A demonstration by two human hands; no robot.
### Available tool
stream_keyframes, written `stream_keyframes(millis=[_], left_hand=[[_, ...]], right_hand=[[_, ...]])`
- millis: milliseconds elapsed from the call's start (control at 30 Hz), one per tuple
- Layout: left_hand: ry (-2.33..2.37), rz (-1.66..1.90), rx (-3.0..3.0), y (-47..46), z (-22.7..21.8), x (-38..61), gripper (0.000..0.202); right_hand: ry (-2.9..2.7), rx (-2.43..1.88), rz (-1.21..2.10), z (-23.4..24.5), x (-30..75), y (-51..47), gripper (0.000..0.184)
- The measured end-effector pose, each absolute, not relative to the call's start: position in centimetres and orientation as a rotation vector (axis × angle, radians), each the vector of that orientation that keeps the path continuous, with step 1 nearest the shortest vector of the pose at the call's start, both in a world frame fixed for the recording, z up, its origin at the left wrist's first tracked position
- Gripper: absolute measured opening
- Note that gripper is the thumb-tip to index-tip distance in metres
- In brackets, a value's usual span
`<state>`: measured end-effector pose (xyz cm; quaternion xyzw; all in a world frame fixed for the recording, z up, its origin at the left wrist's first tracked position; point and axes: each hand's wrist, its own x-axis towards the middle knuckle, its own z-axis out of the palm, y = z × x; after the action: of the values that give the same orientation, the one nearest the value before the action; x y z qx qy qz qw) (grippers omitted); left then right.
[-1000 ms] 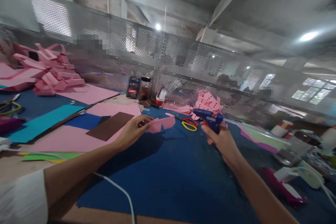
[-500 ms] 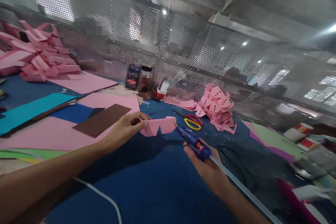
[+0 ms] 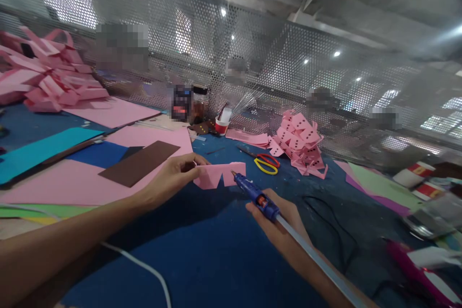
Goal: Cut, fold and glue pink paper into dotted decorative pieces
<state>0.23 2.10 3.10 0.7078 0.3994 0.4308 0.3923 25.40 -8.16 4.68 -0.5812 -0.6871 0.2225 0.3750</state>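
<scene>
My left hand point(image 3: 172, 178) pinches one end of a small pink paper cut-out point(image 3: 220, 174) with a zigzag lower edge, holding it just above the blue table cover point(image 3: 216, 250). My right hand point(image 3: 279, 224) grips a blue hot glue gun point(image 3: 254, 193) with a clear glue stick point(image 3: 317, 262) running out of its back. The gun's nozzle touches the cut-out near its right end.
Red and yellow scissors point(image 3: 265, 162) lie beyond the cut-out, next to a heap of pink punched pieces point(image 3: 299, 144). Pink, brown and teal sheets point(image 3: 86, 163) cover the left side; a pile of pink folded strips point(image 3: 50, 77) sits far left. A perforated metal screen point(image 3: 252, 57) backs the table. A white cable point(image 3: 144, 269) crosses near me.
My right hand turned the glue gun from upright to pointing left and brought its nozzle onto the pink cut-out. My left hand kept holding the cut-out nearly still.
</scene>
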Motion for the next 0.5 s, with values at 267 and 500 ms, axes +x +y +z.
stream_keyframes(millis=[267, 500], left_hand=[[1.012, 1.104, 1.792, 2.23, 2.80, 0.24, 0.020], [1.016, 1.086, 1.807, 2.38, 2.60, 0.17, 0.022]], right_hand=[[-1.789, -1.490, 0.546, 4.45, 25.72, -8.08, 0.027], [-1.786, -1.485, 0.530, 4.24, 25.81, -7.85, 0.030]])
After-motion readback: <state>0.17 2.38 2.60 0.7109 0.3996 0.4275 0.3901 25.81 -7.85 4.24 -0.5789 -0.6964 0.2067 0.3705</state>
